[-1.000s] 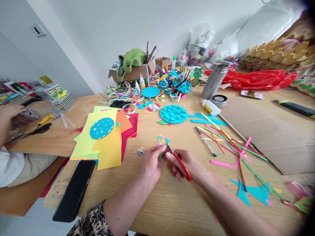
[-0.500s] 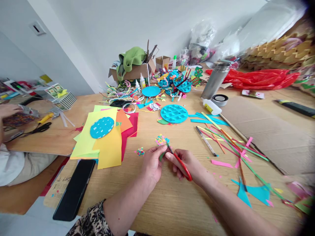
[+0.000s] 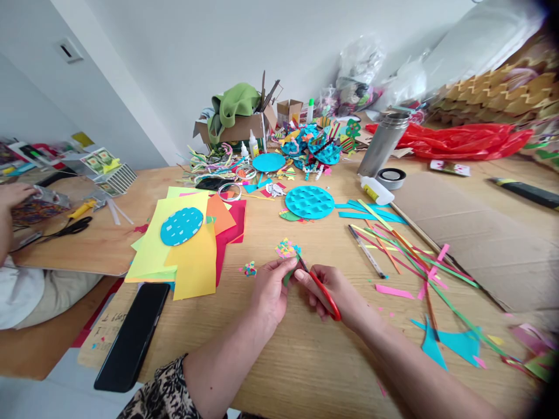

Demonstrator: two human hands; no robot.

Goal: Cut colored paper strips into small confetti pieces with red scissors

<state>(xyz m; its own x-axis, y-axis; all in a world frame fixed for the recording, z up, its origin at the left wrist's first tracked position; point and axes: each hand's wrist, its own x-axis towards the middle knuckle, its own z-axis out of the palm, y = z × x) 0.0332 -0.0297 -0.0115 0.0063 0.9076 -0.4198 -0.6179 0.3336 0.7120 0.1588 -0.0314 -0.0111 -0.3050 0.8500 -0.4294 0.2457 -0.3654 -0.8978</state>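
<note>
My left hand (image 3: 271,286) is closed, pinching a small strip of green paper (image 3: 289,276) between thumb and fingers. Red-handled scissors (image 3: 324,294) are in my right hand (image 3: 335,285), whose fingers wrap round the handles. The dark blades (image 3: 303,263) point up and left, close to the tip of the green strip. Just beyond the blades lies a small heap of multicoloured paper bits (image 3: 286,248). A smaller cluster of paper bits (image 3: 250,268) rests left of my left hand. Most of the green strip is hidden by my fingers.
Coloured paper sheets (image 3: 194,265) and a black phone (image 3: 132,337) lie to the left. A textured blue oval (image 3: 309,202) sits ahead. Paper strips (image 3: 414,256), a pen (image 3: 367,251), a steel flask (image 3: 384,145) and cardboard (image 3: 476,233) are on the right. Another person's hand (image 3: 17,195) is far left.
Both hands hold almost the same place. The scissors' blades have shifted very slightly against the green strip; the other things lie as before.
</note>
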